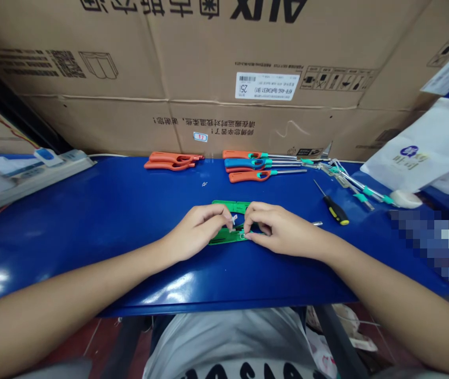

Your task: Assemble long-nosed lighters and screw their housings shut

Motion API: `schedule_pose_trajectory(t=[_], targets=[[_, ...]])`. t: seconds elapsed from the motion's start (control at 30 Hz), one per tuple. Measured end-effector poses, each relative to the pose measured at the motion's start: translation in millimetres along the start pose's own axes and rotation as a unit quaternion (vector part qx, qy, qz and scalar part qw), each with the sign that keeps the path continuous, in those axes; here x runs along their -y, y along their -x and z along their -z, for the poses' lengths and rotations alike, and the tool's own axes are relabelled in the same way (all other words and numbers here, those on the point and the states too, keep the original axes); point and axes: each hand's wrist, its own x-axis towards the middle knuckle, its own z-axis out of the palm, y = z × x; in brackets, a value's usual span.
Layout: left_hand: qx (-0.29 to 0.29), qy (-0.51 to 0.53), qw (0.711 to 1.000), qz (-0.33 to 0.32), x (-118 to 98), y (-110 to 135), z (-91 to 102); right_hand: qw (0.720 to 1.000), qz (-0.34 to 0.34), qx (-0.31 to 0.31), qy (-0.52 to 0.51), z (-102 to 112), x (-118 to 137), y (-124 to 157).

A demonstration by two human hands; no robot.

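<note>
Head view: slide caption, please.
Left hand and right hand over green casing pieces on a blue table, screwdriver at right.

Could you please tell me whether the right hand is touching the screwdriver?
Apart: the head view shows blue tabletop between the right hand and the screwdriver, which lies off to the right.

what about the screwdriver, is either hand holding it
No, the screwdriver lies on the table, clear of the left hand and right hand.
</note>
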Motion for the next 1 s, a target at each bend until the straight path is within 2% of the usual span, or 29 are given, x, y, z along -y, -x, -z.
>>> schedule_pose_trajectory(t=[0.1, 0.17, 0.27, 0.37, 0.57, 1.0], targets=[[0.008, 0.030, 0.999, 0.018, 2.0, -1.2, 2.3, 0.998, -0.025, -0.012, -0.062, -1.4, -1.0, -0.8], [0.011, 0.019, 1.000, 0.016, 2.5, -2.1, 4.0, 0.988, -0.083, 0.004, -0.131, -2.7, -1.7, -1.3], [0.005, -0.054, 0.999, -0.005, 2.3, -4.0, 7.0, 0.957, -0.156, 0.047, -0.241, -5.5, -2.9, -3.2], [0.002, -0.138, 0.990, -0.037, 2.9, -6.6, 10.0, 0.939, -0.160, 0.052, -0.301, -7.9, -3.2, -6.0], [-0.002, -0.199, 0.978, -0.062, 7.3, -9.1, 11.9, 0.933, -0.167, 0.048, -0.316, -9.1, -2.5, -8.7], [-0.016, -0.204, 0.977, -0.065, 10.3, -8.7, 10.8, 0.922, -0.181, 0.050, -0.337, -6.2, -3.0, -11.6]])
